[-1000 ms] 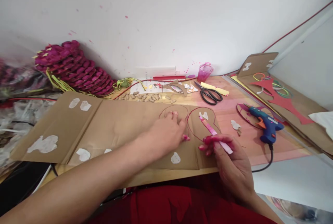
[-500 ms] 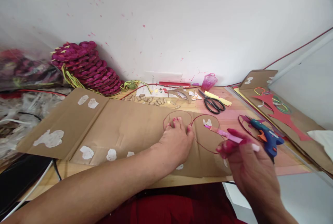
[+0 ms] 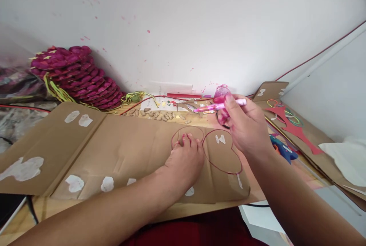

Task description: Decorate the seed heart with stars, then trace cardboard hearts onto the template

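My left hand (image 3: 187, 158) lies flat with its fingers spread on the brown cardboard (image 3: 128, 139), over part of a drawn round outline. My right hand (image 3: 243, 120) is raised above the cardboard's back right edge, closed on a pink-stained white marker (image 3: 219, 106) whose tip points left. Its fingertips are stained pink. To the right of my left hand, a dark red outline (image 3: 213, 165) of a rounded shape shows on the cardboard. White patches (image 3: 74, 183) of torn paper stick to the cardboard.
A magenta layered object (image 3: 77, 78) leans against the wall at the left. Peanuts (image 3: 168, 116) and paper scraps line the back. A pink cup (image 3: 222, 90) stands behind my right hand. Right of it are a blue glue gun (image 3: 286, 151) and red paper (image 3: 297, 128).
My right hand has lifted with the marker from the right outline up towards the back. The view has shifted to the right. My left hand remains on the cardboard.
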`<state>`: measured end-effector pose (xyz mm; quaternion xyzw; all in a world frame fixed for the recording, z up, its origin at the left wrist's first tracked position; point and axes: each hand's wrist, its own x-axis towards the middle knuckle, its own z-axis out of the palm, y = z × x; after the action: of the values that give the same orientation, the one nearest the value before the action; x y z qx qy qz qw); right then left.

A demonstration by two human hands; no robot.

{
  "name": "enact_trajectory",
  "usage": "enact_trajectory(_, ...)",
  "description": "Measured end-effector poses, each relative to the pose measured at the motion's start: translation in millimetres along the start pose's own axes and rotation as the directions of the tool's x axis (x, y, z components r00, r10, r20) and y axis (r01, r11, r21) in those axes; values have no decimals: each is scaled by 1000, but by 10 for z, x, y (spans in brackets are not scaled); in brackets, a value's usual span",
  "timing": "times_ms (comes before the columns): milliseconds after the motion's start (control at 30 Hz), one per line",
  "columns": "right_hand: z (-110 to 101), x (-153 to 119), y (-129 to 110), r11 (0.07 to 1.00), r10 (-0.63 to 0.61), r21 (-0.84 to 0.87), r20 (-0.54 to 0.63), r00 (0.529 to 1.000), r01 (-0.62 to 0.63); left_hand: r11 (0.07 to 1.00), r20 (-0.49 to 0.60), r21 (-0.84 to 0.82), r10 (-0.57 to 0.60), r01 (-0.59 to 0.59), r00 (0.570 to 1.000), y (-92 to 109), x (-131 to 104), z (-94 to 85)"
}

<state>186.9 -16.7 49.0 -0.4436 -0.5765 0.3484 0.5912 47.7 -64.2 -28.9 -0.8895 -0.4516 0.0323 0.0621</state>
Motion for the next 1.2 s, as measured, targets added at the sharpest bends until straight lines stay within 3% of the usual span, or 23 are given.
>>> enact_trajectory(100,123,119,23,1000,14,27,40,999,-15,1000,1,-6,-1,1,1000,-3,-1,11)
enact_trajectory(267,313,160,141,982,94,-180,237,967,-51,1000,11,11,3,-4,1000,16,6,9)
enact_trajectory(367,391,135,241,958,93,-287,360,928,15,1000,-1,4,-6,6,1000,24,10,-7)
enact_trajectory(567,471,107,296,926,50,-341,539,841,163,1000,81,-5,6,-5,997,14,5,-50)
enact_trajectory(900,529,130,281,868,0,-381,641,767,318,1000,58,-17,19,-18,998,11,-3,-46)
enact_trajectory(1200,587,153,279,853,34,-399,685,727,336,1000,12,15,8,-8,1000,29,3,-5)
